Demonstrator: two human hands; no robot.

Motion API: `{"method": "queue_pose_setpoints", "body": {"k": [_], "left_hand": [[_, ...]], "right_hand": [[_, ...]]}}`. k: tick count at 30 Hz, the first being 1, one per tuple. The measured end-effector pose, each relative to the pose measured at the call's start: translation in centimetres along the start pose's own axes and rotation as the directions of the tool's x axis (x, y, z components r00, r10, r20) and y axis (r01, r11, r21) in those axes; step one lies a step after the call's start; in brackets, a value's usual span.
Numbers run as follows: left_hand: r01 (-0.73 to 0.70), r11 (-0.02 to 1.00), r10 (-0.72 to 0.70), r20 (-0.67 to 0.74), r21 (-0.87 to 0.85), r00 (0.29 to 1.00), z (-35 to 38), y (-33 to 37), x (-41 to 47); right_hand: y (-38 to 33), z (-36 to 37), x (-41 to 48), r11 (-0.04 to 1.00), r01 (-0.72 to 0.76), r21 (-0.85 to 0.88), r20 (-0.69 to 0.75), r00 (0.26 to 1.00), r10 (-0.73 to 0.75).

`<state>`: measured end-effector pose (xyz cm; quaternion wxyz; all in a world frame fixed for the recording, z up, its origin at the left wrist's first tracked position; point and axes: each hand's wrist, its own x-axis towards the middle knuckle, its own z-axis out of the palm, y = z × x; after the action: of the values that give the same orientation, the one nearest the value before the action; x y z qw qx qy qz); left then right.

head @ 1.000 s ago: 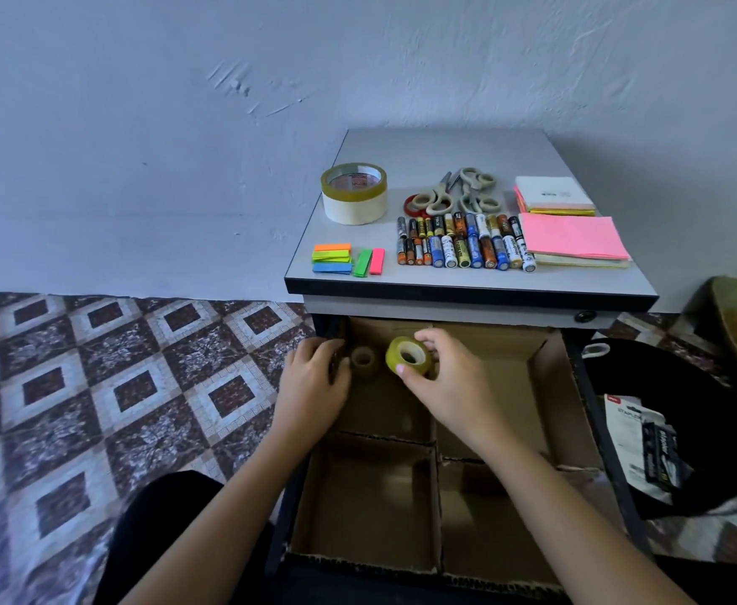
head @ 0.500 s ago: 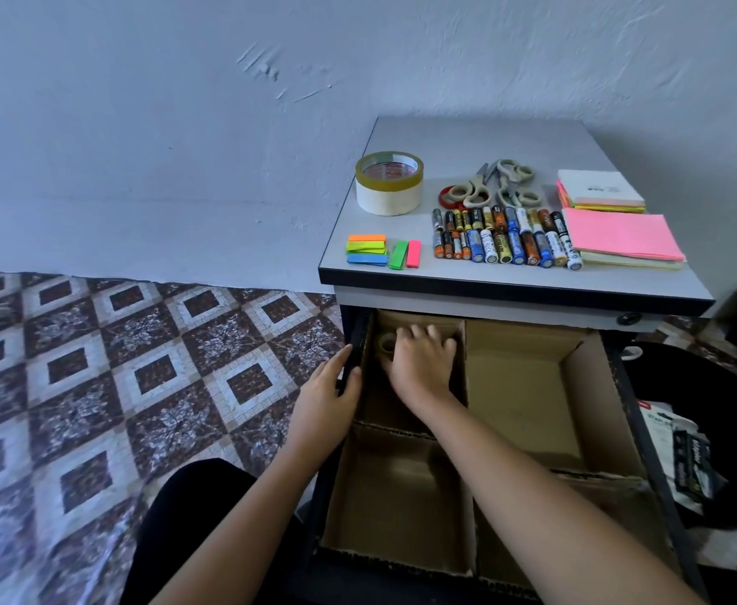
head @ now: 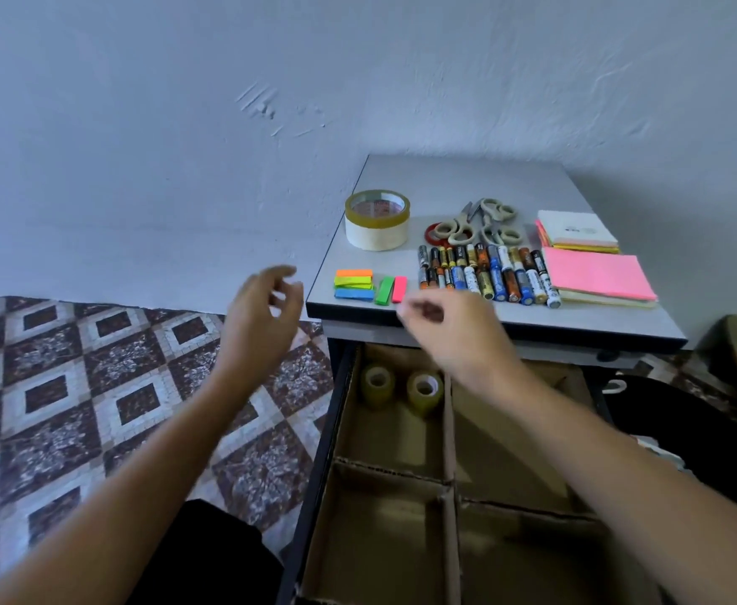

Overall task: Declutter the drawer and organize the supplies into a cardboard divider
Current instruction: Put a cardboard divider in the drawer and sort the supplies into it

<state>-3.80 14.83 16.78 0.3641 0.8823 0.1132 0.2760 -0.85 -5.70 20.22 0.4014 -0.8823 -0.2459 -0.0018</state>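
The left hand (head: 261, 316) hangs in the air off the front-left corner of the surface (head: 467, 181), above the tiled floor (head: 95, 386). Its grip is apart, with loosely curled fingers holding nothing. The right hand (head: 458, 338) is raised in front of the surface's dark front edge, above the back of the open drawer (head: 314, 473). Its grip is also loose and holds nothing, and its fingertips are blurred.

In the drawer sits the cardboard divider (head: 447, 430), its walls crossing to make four compartments. Two small tape rolls (head: 423, 390) stand side by side in the back-left one, near the middle wall. The front-left compartment shows bare cardboard.

On the surface, coloured sticky flags (head: 371, 285) lie near the front edge, and a large tape roll (head: 377, 220) stands behind them by the left edge. Rows of batteries (head: 489, 272) lie to the right of the flags, with scissors (head: 475, 222) behind them. Sticky-note pads (head: 598, 277) sit near the right edge. The back strip of the surface shows bare grey top.
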Motion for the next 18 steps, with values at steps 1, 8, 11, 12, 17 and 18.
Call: {"method": "queue_pose_setpoints", "body": {"k": [1,8,11,12,17,18], "left_hand": [[-0.007,1.0,0.008,-0.009,0.008,1.0,-0.4,0.6,1.8],[0.057,0.992,-0.069,0.107,0.111,0.992,1.1,1.7,10.7],[0.048,0.987,-0.071,0.149,0.155,0.986,1.6,1.6,12.1],[0.047,0.984,-0.076,0.165,0.172,0.983,1.8,1.3,12.6],[0.032,0.977,-0.081,0.224,0.212,0.971,2.6,0.0,14.4],[0.036,0.979,-0.084,0.233,0.203,0.969,2.9,0.0,14.6]], "right_hand": [[-0.5,-1.0,1.5,1.0,0.019,-0.01,-0.066,0.998,-0.019],[-0.2,-0.8,14.9,0.979,-0.01,-0.205,-0.113,0.993,-0.014],[0.2,0.5,17.7,0.94,-0.008,-0.342,-0.003,1.0,0.007],[0.1,0.9,18.3,0.927,-0.005,-0.376,0.033,0.999,0.019],[0.5,1.6,20.2,0.909,-0.019,-0.416,0.074,0.996,0.055],[0.6,1.5,20.3,0.912,-0.019,-0.41,0.071,0.996,0.053]]}}
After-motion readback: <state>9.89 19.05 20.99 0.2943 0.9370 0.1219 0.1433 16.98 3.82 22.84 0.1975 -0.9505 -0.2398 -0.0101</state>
